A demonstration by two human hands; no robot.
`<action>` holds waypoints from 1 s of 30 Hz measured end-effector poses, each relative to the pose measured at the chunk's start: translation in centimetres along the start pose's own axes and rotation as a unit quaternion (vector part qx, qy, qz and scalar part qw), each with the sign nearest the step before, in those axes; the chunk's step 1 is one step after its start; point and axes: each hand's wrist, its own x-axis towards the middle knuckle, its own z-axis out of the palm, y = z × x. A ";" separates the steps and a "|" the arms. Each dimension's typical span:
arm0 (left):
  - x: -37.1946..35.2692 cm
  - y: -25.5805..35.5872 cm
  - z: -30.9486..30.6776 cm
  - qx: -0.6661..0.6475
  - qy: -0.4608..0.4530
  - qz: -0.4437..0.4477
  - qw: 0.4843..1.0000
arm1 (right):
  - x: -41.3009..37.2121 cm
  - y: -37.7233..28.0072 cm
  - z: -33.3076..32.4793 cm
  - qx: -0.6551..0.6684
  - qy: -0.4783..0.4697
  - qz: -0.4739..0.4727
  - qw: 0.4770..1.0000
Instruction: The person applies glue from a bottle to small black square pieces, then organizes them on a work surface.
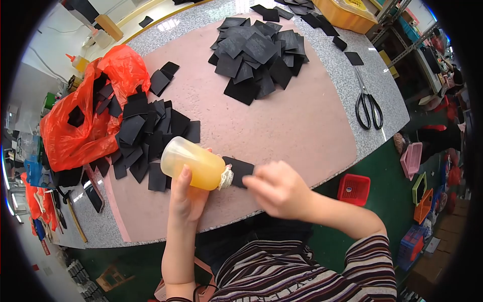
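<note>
My left hand (pixel 187 195) is wrapped round a translucent plastic bottle (pixel 193 163) of yellow liquid, tipped on its side with its mouth to the right. Whitish wrapping (pixel 226 177) covers the bottle's mouth and rests right at a black square piece (pixel 240 172). That piece's right edge is pinched in the fingers of my right hand (pixel 279 191). Left of the bottle lies a loose heap of similar black pieces (pixel 146 131), spilling from a red plastic bag (pixel 83 136).
A pink mat (pixel 302 121) covers much of the speckled table. Another pile of black squares (pixel 256 50) sits at the back. Black-handled scissors (pixel 369 108) lie on the right, below a yellow bin (pixel 347 15). A red basket (pixel 353 190) is on the green floor.
</note>
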 end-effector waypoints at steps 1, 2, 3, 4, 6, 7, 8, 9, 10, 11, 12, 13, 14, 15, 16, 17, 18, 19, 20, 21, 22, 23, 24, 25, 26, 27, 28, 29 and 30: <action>-0.1 0.1 0.3 -0.012 0.006 0.001 1.000 | -0.8 -1.1 -0.7 -0.052 -0.042 -0.021 0.998; -0.2 0.1 1.0 0.068 0.016 0.020 0.997 | -1.5 -1.9 -1.1 -0.103 -0.082 -0.041 0.990; -0.3 0.1 2.0 0.148 0.026 0.039 0.988 | -2.1 -1.7 -0.4 -0.161 -0.067 -0.070 0.982; -0.3 -0.1 2.8 0.229 0.035 0.057 0.971 | -2.4 -1.6 -0.2 -0.162 -0.067 -0.065 0.982; -0.6 -1.1 3.8 0.459 -0.053 0.216 0.860 | -2.5 -1.8 -0.1 -0.164 -0.068 -0.056 0.982; -0.6 -1.3 4.0 0.557 -0.096 0.290 0.772 | -2.7 -1.7 0.0 -0.151 -0.076 -0.057 0.984; -0.4 -1.3 3.8 0.581 -0.096 0.297 0.751 | -2.9 -1.4 0.1 -0.138 -0.084 -0.060 0.985; 0.0 -1.3 3.2 0.604 -0.094 0.306 0.730 | -3.1 -1.2 0.2 -0.125 -0.094 -0.064 0.986; 0.4 -1.0 2.9 0.628 -0.091 0.314 0.707 | -2.9 -1.2 0.1 -0.130 -0.078 -0.069 0.986; 1.0 -0.1 2.6 0.660 -0.066 0.343 0.665 | -2.5 -1.1 0.2 -0.137 -0.060 -0.073 0.986; 1.3 0.9 2.6 0.663 -0.020 0.347 0.663 | -2.4 -1.2 0.3 -0.143 -0.043 -0.074 0.986; 1.0 1.4 2.7 0.664 0.010 0.345 0.663 | -2.5 -1.3 0.4 -0.139 -0.040 -0.073 0.987; 0.7 1.7 2.8 0.663 0.041 0.345 0.663 | -2.4 -1.3 0.6 -0.136 -0.036 -0.074 0.987; 0.2 1.3 3.3 0.625 -0.010 0.349 0.698 | -2.4 -1.3 0.7 -0.134 -0.032 -0.074 0.988; -0.6 0.4 3.9 0.584 -0.059 0.348 0.731 | -2.4 -1.5 0.6 -0.122 -0.052 -0.070 0.989; -1.1 -0.4 3.6 0.582 -0.103 0.301 0.749 | -2.3 -1.4 0.2 -0.109 -0.075 -0.070 0.989; -1.0 -0.7 3.4 0.668 -0.117 0.287 0.676 | -2.2 -1.3 0.0 -0.099 -0.096 -0.072 0.988; -0.6 -0.4 2.6 0.659 -0.085 0.301 0.684 | -2.0 -1.1 0.0 -0.106 -0.089 -0.076 0.987; -0.2 0.5 1.7 0.650 -0.056 0.312 0.691 | -2.0 -1.0 0.1 -0.113 -0.080 -0.076 0.987; 0.2 1.7 1.4 0.666 -0.020 0.332 0.668 | -2.1 -1.2 0.2 -0.119 -0.073 -0.072 0.988; 0.3 2.9 1.2 0.680 0.018 0.350 0.644 | -1.8 -1.3 0.0 -0.073 -0.065 -0.028 0.995; -0.1 4.0 0.9 0.653 0.048 0.349 0.670 | -0.8 -1.1 -0.4 -0.028 -0.054 0.012 0.998; -0.6 4.5 0.1 0.607 0.064 0.341 0.715 | 0.5 -0.9 -0.8 0.018 -0.043 0.051 0.998; -1.2 5.0 -0.7 0.556 0.080 0.336 0.756 | 1.8 -0.6 -1.3 0.029 -0.029 0.114 0.993; -1.7 5.4 -0.8 0.521 0.072 0.364 0.769 | 2.4 0.1 -1.1 0.032 -0.058 0.120 0.991; -2.2 5.5 -1.0 0.521 0.069 0.368 0.767 | 3.0 1.0 -0.6 0.036 -0.086 0.122 0.988; -2.7 5.6 -1.4 0.523 0.064 0.375 0.763 | 3.7 1.6 -0.2 0.039 -0.110 0.123 0.986; -3.1 5.8 -1.8 0.524 0.058 0.382 0.759 | 4.6 1.6 -0.2 0.075 -0.148 0.112 0.980; -3.6 5.9 -2.4 0.499 0.075 0.374 0.778 | 5.6 1.6 -0.3 0.125 -0.154 0.125 0.972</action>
